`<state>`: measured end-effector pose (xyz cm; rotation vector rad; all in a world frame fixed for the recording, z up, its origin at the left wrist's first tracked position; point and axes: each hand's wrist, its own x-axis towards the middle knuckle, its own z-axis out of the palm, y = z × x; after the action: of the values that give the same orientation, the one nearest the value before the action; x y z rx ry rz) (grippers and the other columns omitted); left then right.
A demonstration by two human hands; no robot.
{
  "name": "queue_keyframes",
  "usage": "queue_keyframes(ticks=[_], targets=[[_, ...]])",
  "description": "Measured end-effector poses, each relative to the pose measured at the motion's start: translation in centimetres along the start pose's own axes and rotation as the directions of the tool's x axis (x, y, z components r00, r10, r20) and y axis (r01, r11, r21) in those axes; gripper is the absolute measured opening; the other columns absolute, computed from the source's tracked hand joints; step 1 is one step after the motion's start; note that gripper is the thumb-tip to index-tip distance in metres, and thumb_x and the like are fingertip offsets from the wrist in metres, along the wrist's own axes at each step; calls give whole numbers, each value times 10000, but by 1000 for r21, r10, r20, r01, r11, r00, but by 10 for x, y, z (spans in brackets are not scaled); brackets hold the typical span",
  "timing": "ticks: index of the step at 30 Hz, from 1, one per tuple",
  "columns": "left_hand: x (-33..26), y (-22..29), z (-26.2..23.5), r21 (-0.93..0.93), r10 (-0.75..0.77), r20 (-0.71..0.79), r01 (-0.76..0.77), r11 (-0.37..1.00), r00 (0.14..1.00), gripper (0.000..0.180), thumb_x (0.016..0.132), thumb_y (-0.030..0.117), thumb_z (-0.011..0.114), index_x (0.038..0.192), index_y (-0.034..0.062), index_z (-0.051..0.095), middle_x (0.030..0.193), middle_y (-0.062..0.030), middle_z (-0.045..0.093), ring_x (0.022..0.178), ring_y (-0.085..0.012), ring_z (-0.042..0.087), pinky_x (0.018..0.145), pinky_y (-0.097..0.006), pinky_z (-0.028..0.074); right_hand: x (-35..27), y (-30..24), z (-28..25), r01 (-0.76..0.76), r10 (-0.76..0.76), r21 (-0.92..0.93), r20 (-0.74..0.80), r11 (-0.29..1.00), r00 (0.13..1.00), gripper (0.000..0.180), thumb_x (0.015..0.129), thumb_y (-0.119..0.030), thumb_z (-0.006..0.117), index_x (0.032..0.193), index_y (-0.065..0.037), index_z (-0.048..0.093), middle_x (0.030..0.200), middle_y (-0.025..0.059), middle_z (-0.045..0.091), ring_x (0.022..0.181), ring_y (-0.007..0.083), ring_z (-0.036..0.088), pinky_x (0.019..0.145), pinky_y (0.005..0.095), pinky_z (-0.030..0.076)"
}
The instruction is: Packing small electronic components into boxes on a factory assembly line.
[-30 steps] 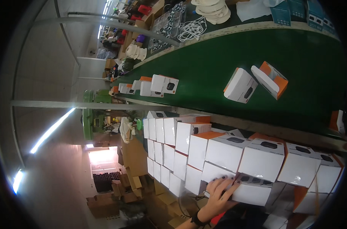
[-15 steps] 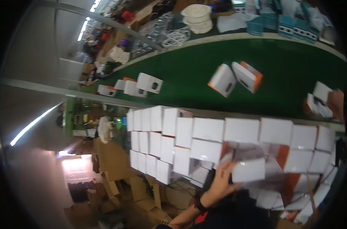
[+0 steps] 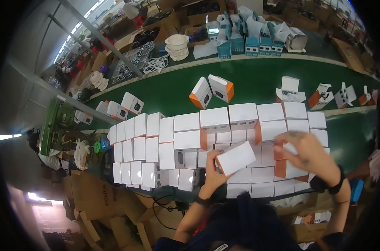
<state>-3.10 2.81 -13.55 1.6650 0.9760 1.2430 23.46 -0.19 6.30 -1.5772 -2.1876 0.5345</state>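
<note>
A white cardboard box point(image 3: 237, 159) with an orange side is tilted in the grip of my left hand point(image 3: 214, 175), whose fingers wrap its left end. My right hand point(image 3: 311, 154) hovers over the stack to the right of that box. Its thumb and forefinger are apart, slightly blurred, and I see nothing between them. Under both hands lie rows of similar white boxes point(image 3: 187, 122), stacked closely. Near my right hand an orange-sided box point(image 3: 291, 169) lies in the stack. A recess in the middle shows a lower layer of boxes.
Beyond the stack runs a green conveyor belt point(image 3: 165, 90). Two white-and-orange boxes point(image 3: 221, 88) stand on it. An open box point(image 3: 291, 90) and several more opened ones are at the right. Teal boxes point(image 3: 251, 46) line the far bench. Brown cartons point(image 3: 94, 196) lie at lower left.
The view has turned and levelled. My right hand has come from an open box on the belt to above the stack. The left hand still grips its white box.
</note>
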Motion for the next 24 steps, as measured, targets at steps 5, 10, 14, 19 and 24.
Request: queue_keyframes(ticks=[5,10,14,19,24], targets=[[-30,63,-11,345,412,-134,-347,872,902,687,514,245,823,1090,49,505,1106,-140,457,1022,-333,452,854,-432,376,-20,-31,79,-309,148,637,294,706,944,692,867,-226,601,1353,65,203,1069,172,550,947,290,581,811,356,484],[-55,85,12,541,538,-15,-446,713,843,653,570,303,787,1121,101,501,1180,-152,444,1060,-343,443,868,-492,342,-43,-65,109,-116,324,992,125,-47,938,694,733,-51,595,1348,-54,272,1203,133,445,1121,223,459,947,347,402],[-60,107,-4,460,465,194,-499,734,864,691,620,298,747,1212,89,457,1224,-178,409,1115,-371,401,927,-497,312,-51,-49,123,-99,298,985,54,141,953,751,566,-33,581,1272,-76,331,1101,100,481,1034,216,509,887,324,446],[-40,148,-24,183,348,385,-440,879,855,882,581,303,752,1302,12,335,1260,-220,366,1163,-398,357,987,-515,260,-70,-33,116,-177,204,899,101,399,974,890,490,-46,639,1308,-61,288,1053,107,509,981,230,542,814,306,478],[-54,125,-13,217,183,448,-304,928,875,991,523,329,739,1330,-13,276,1267,-221,367,1179,-387,340,974,-494,247,-75,-40,103,-259,41,849,271,462,962,758,696,-46,636,1370,-26,289,1281,142,410,1154,243,429,918,345,407]])
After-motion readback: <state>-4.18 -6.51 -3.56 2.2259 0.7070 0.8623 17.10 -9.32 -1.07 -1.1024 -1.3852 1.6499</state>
